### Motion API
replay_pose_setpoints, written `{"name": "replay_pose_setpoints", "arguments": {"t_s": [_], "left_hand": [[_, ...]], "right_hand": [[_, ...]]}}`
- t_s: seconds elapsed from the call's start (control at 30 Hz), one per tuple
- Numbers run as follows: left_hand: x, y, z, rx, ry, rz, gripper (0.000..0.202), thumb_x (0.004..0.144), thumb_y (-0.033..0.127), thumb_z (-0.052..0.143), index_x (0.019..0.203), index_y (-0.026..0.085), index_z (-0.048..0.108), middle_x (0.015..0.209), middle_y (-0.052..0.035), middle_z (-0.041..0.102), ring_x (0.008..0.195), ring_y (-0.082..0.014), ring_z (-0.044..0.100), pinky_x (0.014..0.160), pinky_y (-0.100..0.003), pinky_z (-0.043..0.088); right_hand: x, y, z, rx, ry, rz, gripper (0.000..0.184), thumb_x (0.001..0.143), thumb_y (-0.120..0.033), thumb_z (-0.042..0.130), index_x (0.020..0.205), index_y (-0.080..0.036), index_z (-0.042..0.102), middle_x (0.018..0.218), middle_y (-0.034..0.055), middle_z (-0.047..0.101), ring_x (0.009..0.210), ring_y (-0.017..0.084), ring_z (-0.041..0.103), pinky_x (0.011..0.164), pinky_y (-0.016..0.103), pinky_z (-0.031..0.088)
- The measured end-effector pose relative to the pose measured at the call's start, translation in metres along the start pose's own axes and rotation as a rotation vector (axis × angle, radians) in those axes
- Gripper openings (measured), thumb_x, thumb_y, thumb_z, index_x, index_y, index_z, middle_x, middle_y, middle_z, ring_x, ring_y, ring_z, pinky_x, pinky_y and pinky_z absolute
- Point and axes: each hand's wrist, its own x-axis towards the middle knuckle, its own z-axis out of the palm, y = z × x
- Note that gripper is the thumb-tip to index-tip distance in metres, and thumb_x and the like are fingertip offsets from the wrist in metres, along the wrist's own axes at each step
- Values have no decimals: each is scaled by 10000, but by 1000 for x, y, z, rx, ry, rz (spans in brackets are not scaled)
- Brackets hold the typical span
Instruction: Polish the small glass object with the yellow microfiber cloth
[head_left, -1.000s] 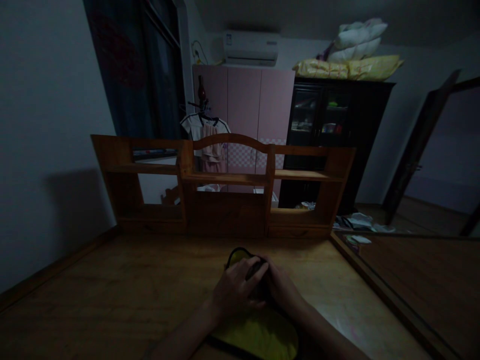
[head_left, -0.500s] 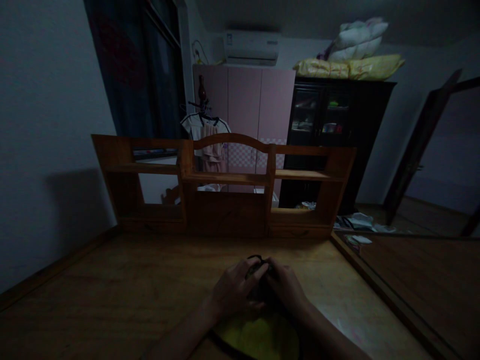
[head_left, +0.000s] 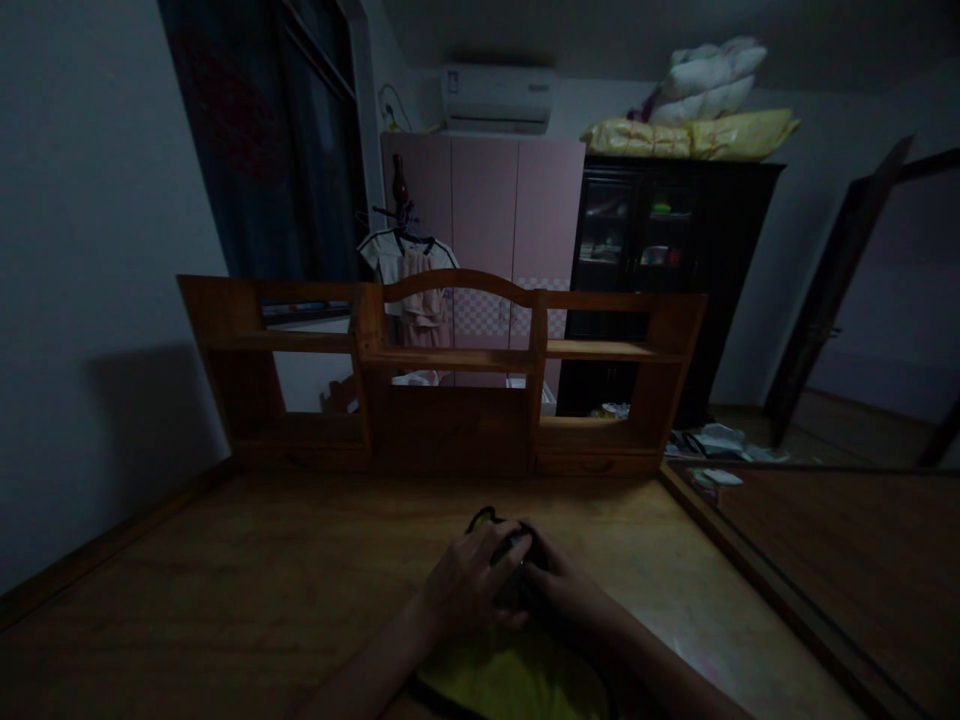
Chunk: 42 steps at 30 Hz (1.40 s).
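A yellow cloth with dark edging (head_left: 517, 680) lies on the wooden desk (head_left: 247, 590) right in front of me. My left hand (head_left: 469, 585) and my right hand (head_left: 562, 590) meet over its far end, fingers curled and pinching a small dark bunched part (head_left: 514, 545) of the fabric. A dark loop (head_left: 481, 518) pokes out just beyond my fingertips. The room is dim, so what sits between my fingers is hard to make out.
A low wooden shelf unit (head_left: 442, 375) stands along the desk's far edge. A second wooden surface (head_left: 847, 560) adjoins on the right. Behind are a pink wardrobe (head_left: 510, 220), a dark cabinet (head_left: 660, 250) topped with bedding, and hanging clothes (head_left: 409, 270).
The yellow far flap seen a second ago has been gathered under my hands; only a dark loop shows now. Both hands stayed together over the cloth, shifting slightly.
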Motion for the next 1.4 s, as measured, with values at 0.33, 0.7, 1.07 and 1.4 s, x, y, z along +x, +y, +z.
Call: {"name": "replay_pose_setpoints", "arguments": {"t_s": [0.33,0.7,1.07,1.4], "left_hand": [[3,8,-5,-81,50,-8,760,770,594,604,1352,168,366,1272,-173,492,1094,-287,564,851,-394,545],[3,8,-7,-184,82,-40,818,773,614,610,1405,196,302,1279,-161,494,1136,-287,542,896,-405,528],[1,-5,11,-297,-68,-204,982,682,262,805,1451,307,196,1378,-122,357,1231,-291,473,957,-446,504],[2,-7,5,-366,-116,-289,1011,636,204,819,1443,290,216,1405,-113,372,1258,-287,447,1008,-442,462]], "right_hand": [[-2,0,5,111,-31,39,379,803,-224,627,1180,-224,594,1170,66,651,1082,235,609,947,391,474],[4,11,-8,-77,73,90,343,692,-234,716,1028,-176,677,1015,47,704,957,236,635,828,348,512],[9,2,-19,-469,165,-75,194,806,-237,582,899,-117,703,842,43,727,804,245,656,657,289,501],[7,1,-14,-620,231,-159,249,832,-260,563,1035,-167,673,938,55,719,854,248,652,774,352,517]]}}
